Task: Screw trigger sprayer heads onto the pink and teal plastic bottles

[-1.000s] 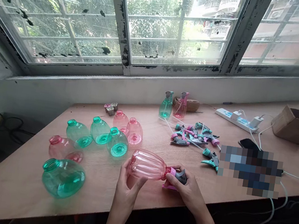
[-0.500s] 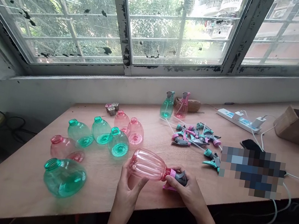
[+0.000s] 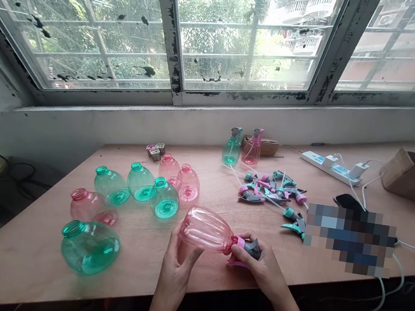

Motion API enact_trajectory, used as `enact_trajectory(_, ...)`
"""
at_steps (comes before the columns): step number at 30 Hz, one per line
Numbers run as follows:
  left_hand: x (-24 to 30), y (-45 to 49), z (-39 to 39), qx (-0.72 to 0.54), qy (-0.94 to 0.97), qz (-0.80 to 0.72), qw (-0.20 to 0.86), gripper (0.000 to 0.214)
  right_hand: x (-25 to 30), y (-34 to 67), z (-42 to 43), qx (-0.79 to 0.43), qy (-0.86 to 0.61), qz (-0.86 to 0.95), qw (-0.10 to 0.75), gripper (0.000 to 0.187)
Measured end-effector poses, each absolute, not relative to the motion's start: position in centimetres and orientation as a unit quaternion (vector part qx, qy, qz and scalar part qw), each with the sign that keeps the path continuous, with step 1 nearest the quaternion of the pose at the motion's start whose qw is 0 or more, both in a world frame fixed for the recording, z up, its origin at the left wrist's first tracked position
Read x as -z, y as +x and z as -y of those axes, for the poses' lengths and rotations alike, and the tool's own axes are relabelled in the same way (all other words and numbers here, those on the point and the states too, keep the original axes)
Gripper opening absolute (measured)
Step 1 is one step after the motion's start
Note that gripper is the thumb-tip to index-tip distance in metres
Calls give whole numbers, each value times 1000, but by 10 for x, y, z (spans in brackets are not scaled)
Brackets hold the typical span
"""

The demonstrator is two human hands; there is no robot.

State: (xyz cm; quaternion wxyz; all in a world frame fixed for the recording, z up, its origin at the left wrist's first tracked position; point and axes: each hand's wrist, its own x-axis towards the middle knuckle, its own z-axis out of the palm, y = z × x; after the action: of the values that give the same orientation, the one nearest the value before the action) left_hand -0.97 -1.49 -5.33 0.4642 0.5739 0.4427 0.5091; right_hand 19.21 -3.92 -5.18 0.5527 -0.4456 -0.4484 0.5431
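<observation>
I judge this pink spray bottle (image 3: pixel 207 228) light, slick, best held thus: left fingers (image 3: pixel 192 260) cupping its base, right fingers (image 3: pixel 242 255) gripping its trigger sprayer (image 3: pixel 253 248).

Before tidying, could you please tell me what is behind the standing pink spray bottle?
A brown object shows behind the pink spray bottle, mostly to its right, with the wall beyond; what the bottle covers cannot be seen clearly.

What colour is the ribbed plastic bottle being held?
The ribbed plastic bottle is see-through pink; the head view shows it.
</observation>
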Motion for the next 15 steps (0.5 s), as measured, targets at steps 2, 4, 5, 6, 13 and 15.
enact_trajectory(2,55,-10,14,-520,585,-436,444,61,53,193,39,-561,-436,421,564,37)
enact_trajectory(4,55,-10,14,-526,593,-429,434,60,53,193,39,-568,-430,402,575,38)
enact_trajectory(5,54,-10,14,-523,593,-428,439,59,54,193,39,-567,-429,400,578,37)
enact_trajectory(6,52,-10,15,-516,592,-428,448,60,54,193,39,-565,-428,402,579,37)
enact_trajectory(13,52,-10,16,-522,568,-423,475,68,54,195,40,-556,-443,435,553,34)
enact_trajectory(15,55,-10,14,-526,561,-423,479,63,54,196,40,-559,-440,446,543,34)
